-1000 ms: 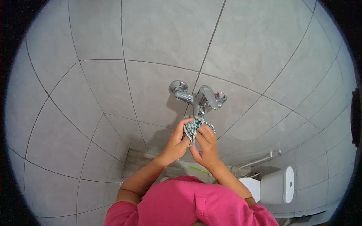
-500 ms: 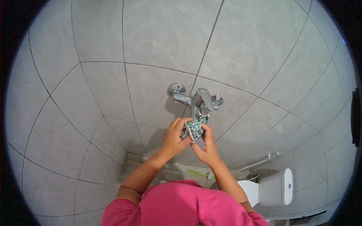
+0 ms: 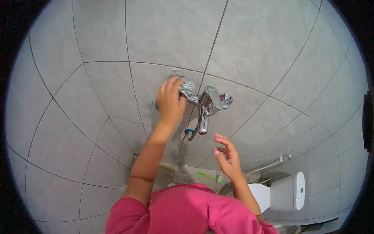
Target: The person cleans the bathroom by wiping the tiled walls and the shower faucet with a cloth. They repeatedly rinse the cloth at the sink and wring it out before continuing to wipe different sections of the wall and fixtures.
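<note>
A chrome mixer tap (image 3: 210,102) is fixed to the grey tiled wall, its spout pointing down toward me. My left hand (image 3: 170,99) grips a green-and-white patterned cloth (image 3: 187,88) and presses it around the tap's left wall mount, which the cloth and fingers hide. Part of the cloth above the fingers is blurred. Below and right of the spout, my right hand (image 3: 229,156) hangs in the air with bent fingers apart, holding nothing. Under the tap a hose with a blue-ringed fitting (image 3: 189,132) shows beside the spout.
A white toilet (image 3: 286,191) stands at the lower right, with a pale pipe (image 3: 265,167) along the wall behind it. A brush with a bright green handle (image 3: 208,175) lies on the floor. Tiled walls (image 3: 66,128) close in on the left.
My left hand has moved up and left with the cloth, from below the tap to its left mount. My right hand has let go of the cloth and drawn back down to the right.
</note>
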`<action>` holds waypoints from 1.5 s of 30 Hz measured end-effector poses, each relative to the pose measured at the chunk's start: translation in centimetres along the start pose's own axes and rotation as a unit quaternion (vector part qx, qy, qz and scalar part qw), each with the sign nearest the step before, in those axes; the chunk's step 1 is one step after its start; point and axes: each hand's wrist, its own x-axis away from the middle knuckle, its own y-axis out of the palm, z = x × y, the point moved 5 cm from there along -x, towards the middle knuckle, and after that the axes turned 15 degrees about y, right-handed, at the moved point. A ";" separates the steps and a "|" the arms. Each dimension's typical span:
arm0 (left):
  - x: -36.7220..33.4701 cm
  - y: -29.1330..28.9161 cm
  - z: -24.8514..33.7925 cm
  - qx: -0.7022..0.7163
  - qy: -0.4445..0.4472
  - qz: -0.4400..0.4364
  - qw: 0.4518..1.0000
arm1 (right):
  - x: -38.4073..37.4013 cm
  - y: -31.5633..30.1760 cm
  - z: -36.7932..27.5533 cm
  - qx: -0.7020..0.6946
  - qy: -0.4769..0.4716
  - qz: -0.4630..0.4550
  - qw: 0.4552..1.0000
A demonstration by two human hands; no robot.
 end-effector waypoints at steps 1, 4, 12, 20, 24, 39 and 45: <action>0.4 0.9 0.3 -0.006 0.022 -0.018 1.000 | -0.2 0.2 0.0 0.025 -0.007 -0.016 1.000; 2.0 3.8 1.4 0.014 0.079 -0.063 0.995 | 0.2 0.9 0.5 0.051 -0.018 -0.050 0.997; 0.9 3.7 0.4 0.090 0.197 -0.134 0.967 | -0.5 0.6 1.6 0.087 -0.010 -0.016 0.996; 2.8 4.4 1.6 0.108 0.059 0.061 0.991 | -0.9 1.4 2.8 0.056 0.012 -0.027 0.998; 4.2 3.4 2.8 0.144 0.068 0.044 0.986 | -0.7 1.1 4.0 0.024 0.047 -0.034 0.998; 6.4 -1.2 9.2 0.239 0.068 -0.088 0.965 | -1.7 3.8 3.5 -0.297 0.166 -0.059 0.939; 5.1 -1.9 10.4 0.246 0.101 -0.184 0.946 | -3.1 0.6 1.8 -0.319 0.126 -0.005 0.939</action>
